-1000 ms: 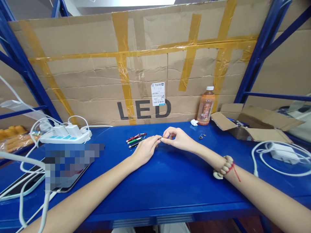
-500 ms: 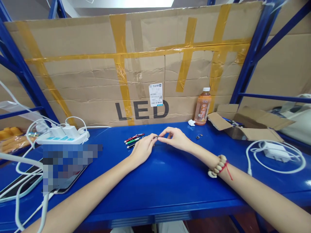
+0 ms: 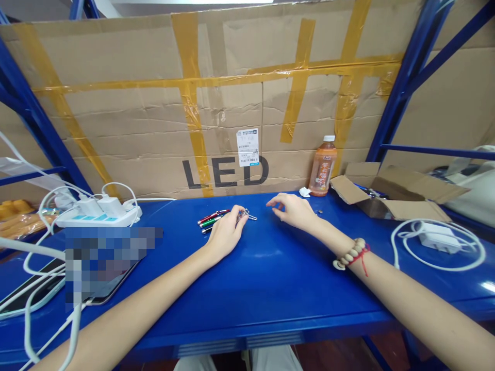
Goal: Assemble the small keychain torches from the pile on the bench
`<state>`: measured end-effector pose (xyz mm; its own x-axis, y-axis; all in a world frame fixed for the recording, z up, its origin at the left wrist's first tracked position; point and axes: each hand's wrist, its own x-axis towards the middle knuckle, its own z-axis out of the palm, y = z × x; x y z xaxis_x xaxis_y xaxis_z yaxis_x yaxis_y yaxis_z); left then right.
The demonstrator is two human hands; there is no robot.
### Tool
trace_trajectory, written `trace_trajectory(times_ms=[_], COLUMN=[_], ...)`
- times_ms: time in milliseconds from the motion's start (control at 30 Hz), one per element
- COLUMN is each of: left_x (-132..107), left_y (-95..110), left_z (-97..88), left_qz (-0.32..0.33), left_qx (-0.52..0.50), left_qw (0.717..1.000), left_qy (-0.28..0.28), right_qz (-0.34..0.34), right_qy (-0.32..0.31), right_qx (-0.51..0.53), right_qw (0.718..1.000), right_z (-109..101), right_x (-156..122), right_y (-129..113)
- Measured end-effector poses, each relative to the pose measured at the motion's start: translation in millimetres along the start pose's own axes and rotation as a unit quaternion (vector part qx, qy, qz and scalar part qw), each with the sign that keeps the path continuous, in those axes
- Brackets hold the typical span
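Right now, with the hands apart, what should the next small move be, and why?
Probably bring the right hand across to steady the free end of the metal clip. The left hand holds the clip at its fingertips, one end sticks out on the right hand's side, and the right hand is apart from it, with nothing visible in its fingers.

there is one left hand (image 3: 225, 234), one right hand (image 3: 297, 210), three slim tubes (image 3: 210, 222), one power strip (image 3: 96, 220), one bottle (image 3: 322, 168), one open carton (image 3: 412, 210), one white charger (image 3: 439, 237), one beaded bracelet (image 3: 350, 253), one paper label (image 3: 248, 148) and three large printed letters (image 3: 215, 173).
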<state>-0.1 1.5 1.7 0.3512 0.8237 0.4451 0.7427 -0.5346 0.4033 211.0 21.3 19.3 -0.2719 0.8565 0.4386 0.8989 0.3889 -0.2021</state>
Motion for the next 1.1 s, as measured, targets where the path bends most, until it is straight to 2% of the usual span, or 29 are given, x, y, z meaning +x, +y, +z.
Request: trace_trajectory(times_ms=[167,433,567,733,933,1100], left_x=[-1,-1,-1,-1,1,4], left_y=[0,1,2,2,-4,-10], left_z=[0.4,1.6,0.6,-0.4,0.6,4.6], left_qz=[0.001,0.021,0.021,-0.017,-0.061,-0.041], left_qx=[-0.001,-0.016,-0.009,-0.024,-0.07,-0.089], left_qw=[1.0,1.0,1.0,1.0,0.996,0.995], left_qy=[0.014,0.016,0.01,0.001,0.012,0.004], right_qz=[-0.103,-0.14,-0.11,-0.096,-0.118,-0.159], right_qy=[-0.065,-0.1,-0.08,-0.061,-0.023,-0.004], right_qx=[0.033,0.038,0.033,0.046,0.064,0.099], right_qw=[0.992,0.984,0.99,0.992,0.991,0.982], right_z=[13,22,20,18,14,9], right_x=[-3,-5,-4,-2,-4,-6], right_y=[-6,-13,-15,-17,-25,-30])
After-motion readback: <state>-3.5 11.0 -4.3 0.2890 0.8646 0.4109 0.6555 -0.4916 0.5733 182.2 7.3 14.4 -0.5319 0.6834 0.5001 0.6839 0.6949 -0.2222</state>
